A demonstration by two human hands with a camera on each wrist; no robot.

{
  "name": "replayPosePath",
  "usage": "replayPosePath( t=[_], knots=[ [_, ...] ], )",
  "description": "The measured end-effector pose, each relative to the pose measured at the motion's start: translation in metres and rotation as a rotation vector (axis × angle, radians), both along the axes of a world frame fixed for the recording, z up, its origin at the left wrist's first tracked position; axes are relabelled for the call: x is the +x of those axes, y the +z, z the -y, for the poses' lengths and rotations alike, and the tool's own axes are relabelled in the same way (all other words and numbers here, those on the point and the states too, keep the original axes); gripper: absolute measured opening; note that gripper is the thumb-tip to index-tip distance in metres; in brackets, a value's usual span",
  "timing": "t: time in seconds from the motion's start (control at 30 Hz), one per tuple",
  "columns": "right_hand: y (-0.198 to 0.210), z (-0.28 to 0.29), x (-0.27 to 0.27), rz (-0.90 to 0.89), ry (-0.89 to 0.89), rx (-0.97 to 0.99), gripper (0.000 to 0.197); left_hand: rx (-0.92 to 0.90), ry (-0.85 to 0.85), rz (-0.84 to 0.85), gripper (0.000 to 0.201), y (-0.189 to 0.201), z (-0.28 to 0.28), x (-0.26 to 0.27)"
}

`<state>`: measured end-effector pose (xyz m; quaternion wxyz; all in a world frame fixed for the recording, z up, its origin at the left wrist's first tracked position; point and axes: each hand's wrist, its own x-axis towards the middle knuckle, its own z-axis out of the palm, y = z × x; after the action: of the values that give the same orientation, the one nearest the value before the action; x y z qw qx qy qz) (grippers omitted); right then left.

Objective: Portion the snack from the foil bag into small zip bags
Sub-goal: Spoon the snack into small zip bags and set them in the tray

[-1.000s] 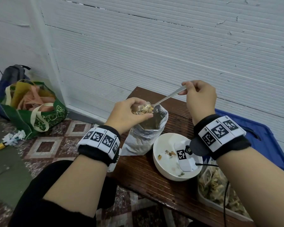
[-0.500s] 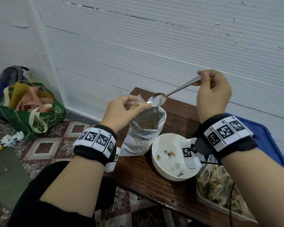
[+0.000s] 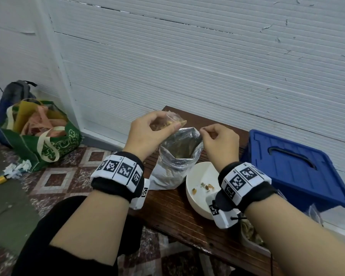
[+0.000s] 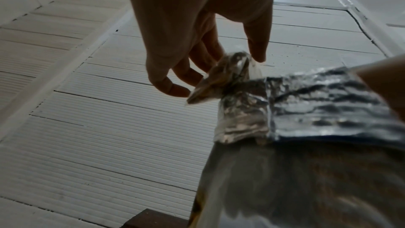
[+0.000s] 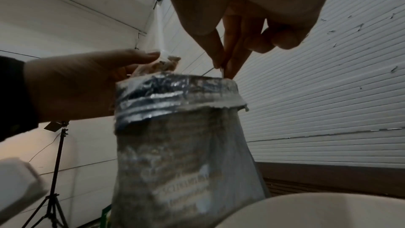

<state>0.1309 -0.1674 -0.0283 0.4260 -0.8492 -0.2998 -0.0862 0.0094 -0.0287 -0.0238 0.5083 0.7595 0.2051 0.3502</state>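
Observation:
An open silver foil bag stands on the brown wooden bench. My left hand pinches a small clear zip bag holding some snack, just above the foil bag's left rim. The left wrist view shows the zip bag between thumb and fingers, beside the foil bag. My right hand is at the right rim. In the right wrist view its fingertips pinch a thin pale strip, seemingly the spoon's handle, that goes down into the foil bag. The spoon's bowl is hidden.
A white bowl with a few crumbs sits right of the foil bag, under my right wrist. A blue bin lid lies further right. A tray of filled zip bags is at the lower right. A green tote stands on the floor, left.
My right hand came down from its raised position to the foil bag's right rim, and the spoon's bowl dropped out of sight into the bag. My left hand still holds the zip bag.

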Motion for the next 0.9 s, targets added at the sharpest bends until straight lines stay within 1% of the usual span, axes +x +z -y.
replayPosePath(
  t=[0.03, 0.17, 0.27, 0.37, 0.43, 0.5, 0.63, 0.77, 0.83, 0.9],
  knots=[
    [-0.003, -0.002, 0.0, 0.006, 0.003, -0.014, 0.008, 0.001, -0.003, 0.003, 0.027, -0.001, -0.001, 0.0],
    [-0.009, -0.004, 0.003, 0.001, -0.008, -0.099, 0.008, 0.04, 0.006, 0.011, 0.024, -0.001, -0.001, 0.0],
    [-0.008, -0.005, 0.003, -0.02, -0.008, -0.094, 0.012, 0.065, 0.014, 0.039, 0.025, 0.002, 0.0, 0.0],
    [-0.002, -0.004, 0.001, -0.032, 0.005, -0.029, 0.013, 0.018, -0.006, 0.089, 0.027, 0.005, 0.004, 0.0],
    [0.005, -0.001, -0.001, -0.053, 0.013, 0.02, 0.013, -0.031, -0.015, 0.117, 0.025, 0.009, 0.01, 0.0],
    [0.014, 0.004, -0.004, -0.106, 0.038, 0.082, 0.015, -0.077, -0.029, 0.149, 0.024, 0.014, 0.015, 0.001],
    [0.034, 0.016, -0.01, -0.246, 0.095, 0.219, 0.026, -0.148, -0.083, 0.212, 0.025, 0.022, 0.028, 0.006],
    [0.049, 0.033, -0.011, -0.383, 0.159, 0.321, 0.034, -0.141, -0.188, 0.205, 0.028, 0.026, 0.046, 0.011],
    [0.055, 0.045, -0.012, -0.428, 0.203, 0.358, 0.033, -0.141, -0.222, 0.194, 0.03, 0.027, 0.055, 0.014],
    [0.057, 0.057, -0.013, -0.425, 0.226, 0.361, 0.029, -0.144, -0.242, 0.185, 0.033, 0.027, 0.063, 0.018]
  ],
)
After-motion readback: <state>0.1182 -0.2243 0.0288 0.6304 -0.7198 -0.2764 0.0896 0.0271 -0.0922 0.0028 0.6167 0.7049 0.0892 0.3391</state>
